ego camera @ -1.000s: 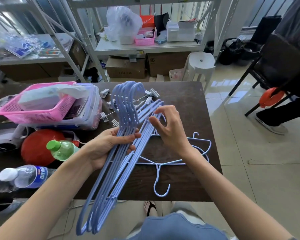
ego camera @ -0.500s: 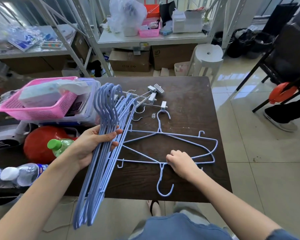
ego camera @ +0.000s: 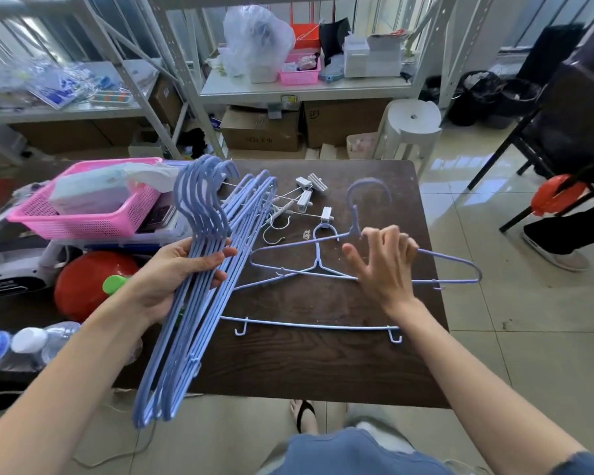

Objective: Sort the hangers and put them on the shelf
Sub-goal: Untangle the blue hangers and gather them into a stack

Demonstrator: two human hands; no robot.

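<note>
Blue hangers (ego camera: 199,269): bundle gripped in left hand (ego camera: 172,272), fingers curled round the shoulders, held over the worktop (ego camera: 323,365) left edge. One thin wire hanger (ego camera: 384,265), flat on the worktop half a second ago, now lifted by right hand (ego camera: 384,265), fingers loosely spread, hooked round its shoulder. Next addition to bundle, likely. Shelf (ego camera: 306,89) beyond, well apart.

Bare forearms, blue shorts (ego camera: 350,454), black sandal (ego camera: 304,414)

hangers (ego camera: 199,286): smooth blue coating | table (ego camera: 323,365): dark matt wood | basket (ego camera: 83,224): perforated pink plastic
</note>
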